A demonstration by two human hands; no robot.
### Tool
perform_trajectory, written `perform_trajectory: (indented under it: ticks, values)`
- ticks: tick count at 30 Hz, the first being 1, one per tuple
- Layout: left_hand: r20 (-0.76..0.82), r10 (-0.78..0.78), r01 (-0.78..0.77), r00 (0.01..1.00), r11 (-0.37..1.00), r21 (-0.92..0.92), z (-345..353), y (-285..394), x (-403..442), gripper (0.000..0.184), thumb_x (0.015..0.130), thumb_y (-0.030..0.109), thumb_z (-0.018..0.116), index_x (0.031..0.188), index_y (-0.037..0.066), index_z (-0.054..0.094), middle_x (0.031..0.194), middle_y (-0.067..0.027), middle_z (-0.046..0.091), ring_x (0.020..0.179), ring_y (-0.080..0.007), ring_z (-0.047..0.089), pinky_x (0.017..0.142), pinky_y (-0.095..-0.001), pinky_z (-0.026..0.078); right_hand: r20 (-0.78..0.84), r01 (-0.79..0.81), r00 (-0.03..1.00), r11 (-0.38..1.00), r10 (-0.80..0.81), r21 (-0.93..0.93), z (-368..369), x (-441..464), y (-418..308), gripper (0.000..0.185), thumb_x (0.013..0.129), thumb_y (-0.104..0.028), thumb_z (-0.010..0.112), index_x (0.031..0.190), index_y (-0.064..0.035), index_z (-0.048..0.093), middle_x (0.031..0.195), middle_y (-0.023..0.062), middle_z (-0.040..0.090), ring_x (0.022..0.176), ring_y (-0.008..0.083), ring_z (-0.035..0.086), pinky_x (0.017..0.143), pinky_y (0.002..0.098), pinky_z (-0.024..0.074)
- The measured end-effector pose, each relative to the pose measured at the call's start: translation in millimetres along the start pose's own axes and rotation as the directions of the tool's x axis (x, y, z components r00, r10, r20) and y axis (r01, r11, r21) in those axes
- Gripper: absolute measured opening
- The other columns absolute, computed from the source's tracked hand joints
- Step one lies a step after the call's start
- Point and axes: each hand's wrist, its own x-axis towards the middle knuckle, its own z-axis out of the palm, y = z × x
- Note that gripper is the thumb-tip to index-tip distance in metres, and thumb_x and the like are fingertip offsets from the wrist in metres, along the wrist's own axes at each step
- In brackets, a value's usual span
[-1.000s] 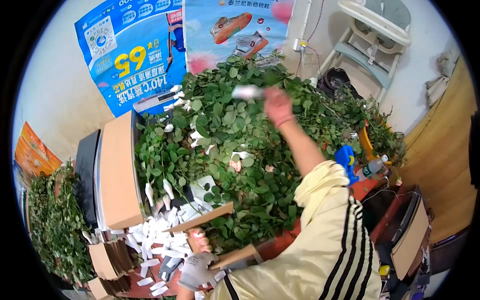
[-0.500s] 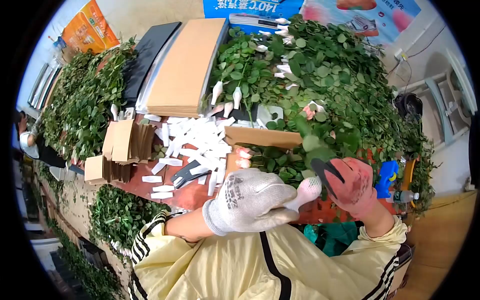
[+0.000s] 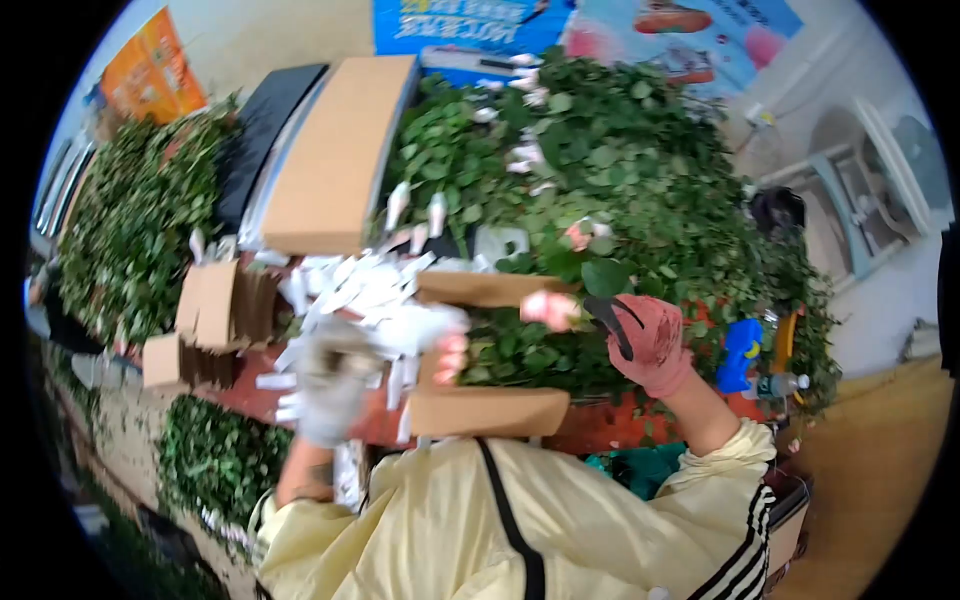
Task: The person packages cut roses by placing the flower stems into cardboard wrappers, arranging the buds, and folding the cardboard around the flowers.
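My left hand (image 3: 335, 378), in a whitish knit glove, is smeared by motion over the left of the table. A blurred white flower sleeve (image 3: 432, 325) extends from its fingertips, seemingly held. My right hand (image 3: 650, 345), in a stained red glove, is closed round the stem of a pink rose (image 3: 548, 308), whose bare head points left. Two dark prongs (image 3: 612, 325) show at its fingers; I cannot tell whether they are a tool or fingertips. Below the rose lies an open cardboard wrap (image 3: 490, 412) with pink rose heads (image 3: 450, 358) and leafy stems inside.
White sleeves (image 3: 335, 280) lie in a loose pile left of the wrap. Cardboard pieces (image 3: 210, 310) stand farther left, with long cardboard sheets (image 3: 340, 160) behind. Leafy roses (image 3: 650, 180) heap up at back right. A blue tape dispenser (image 3: 740, 355) and a bottle (image 3: 775, 385) are at right.
My left hand has moved left, away from my right hand, and the white sleeve has come off the rose head. The rose is now bare. The view has shifted slightly.
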Motion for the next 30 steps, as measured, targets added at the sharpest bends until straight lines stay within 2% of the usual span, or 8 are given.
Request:
perform_trajectory:
  ticks: [2,4,6,10,16,25,28,30]
  values:
    - [-0.048,-0.174,0.18,0.984,0.958,0.222,-45,-38,17,0.009,0.082,0.005,0.061,0.086,0.003,0.054,0.074,-0.0044,0.058,0.064,-0.0086,0.052,0.058,-0.0239,0.044,0.058,-0.101,0.994,0.989,0.095,0.112,-5,-9,14,0.04,0.058,-0.013,0.067,0.097,-0.0078,0.059,0.097,0.0096,0.059,0.074,0.0286,0.059,0.062,0.0383,0.0493]
    - [0.034,-0.512,0.351,0.858,0.635,0.688,-64,-69,25,0.027,0.076,0.007,0.065,0.1,-0.001,0.055,0.084,-0.0101,0.06,0.07,-0.0171,0.057,0.066,-0.0298,0.047,-0.002,-0.132,0.991,0.968,0.136,0.211,-7,-7,4,0.04,0.059,-0.013,0.066,0.098,-0.0069,0.059,0.097,0.01,0.058,0.076,0.0294,0.06,0.065,0.0398,0.05]
    - [0.237,-0.118,-0.129,0.964,0.573,0.809,-42,-74,17,0.041,0.072,0.01,0.067,0.11,0.0,0.053,0.105,-0.016,0.057,0.091,-0.0281,0.058,0.082,-0.0375,0.046,0.023,-0.146,0.989,0.961,0.145,0.235,-2,-17,3,0.041,0.058,-0.013,0.065,0.098,-0.0072,0.06,0.097,0.0099,0.059,0.077,0.0294,0.06,0.067,0.0399,0.0503]
    - [0.503,0.008,-0.249,0.864,0.875,0.415,46,10,35,0.061,0.068,0.015,0.071,0.123,0.001,0.049,0.119,-0.0183,0.053,0.111,-0.0339,0.051,0.095,-0.0407,0.04,-0.022,-0.141,0.988,0.941,0.155,0.308,-7,-14,-7,0.044,0.055,-0.011,0.062,0.099,-0.0084,0.061,0.095,0.0093,0.061,0.08,0.0291,0.061,0.07,0.04,0.0509]
    - [0.568,0.393,-0.408,0.723,0.907,-0.107,138,32,45,0.049,0.063,0.015,0.077,0.106,0.001,0.059,0.101,-0.0167,0.061,0.089,-0.0341,0.06,0.077,-0.0411,0.047,-0.142,-0.108,0.978,0.955,0.152,0.277,-3,-18,-23,0.041,0.059,-0.015,0.064,0.099,-0.0067,0.061,0.096,0.0097,0.062,0.081,0.0299,0.06,0.071,0.0404,0.0489]
    - [0.58,0.34,-0.37,0.74,0.926,-0.071,151,33,42,0.041,0.068,0.018,0.07,0.106,0.005,0.06,0.1,-0.011,0.061,0.091,-0.032,0.058,0.079,-0.0396,0.045,-0.059,-0.041,0.996,0.918,0.07,0.395,-7,-34,1,0.036,0.069,-0.017,0.066,0.101,-0.0034,0.056,0.101,0.0127,0.06,0.082,0.0266,0.06,0.065,0.0384,0.0482]
    - [0.651,0.144,-0.311,0.746,0.939,0.149,108,20,53,0.038,0.073,0.019,0.067,0.108,0.004,0.059,0.102,-0.0136,0.061,0.095,-0.0336,0.057,0.082,-0.0405,0.045,0.003,-0.166,0.986,0.986,0.166,0.026,-75,-43,46,0.04,0.07,-0.009,0.064,0.106,0.0031,0.05,0.098,0.015,0.059,0.067,0.0269,0.059,0.054,0.0367,0.0493]
    - [0.718,-0.133,-0.15,0.683,0.937,0.316,62,-33,49,0.04,0.078,0.02,0.063,0.113,0.003,0.057,0.104,-0.0164,0.06,0.097,-0.0352,0.056,0.086,-0.0408,0.044,-0.588,-0.442,0.561,0.811,0.583,0.382,-101,-72,76,0.043,0.086,-0.026,0.057,0.12,-0.0011,0.047,0.111,0.0162,0.057,0.091,0.0245,0.059,0.078,0.0386,0.0509]
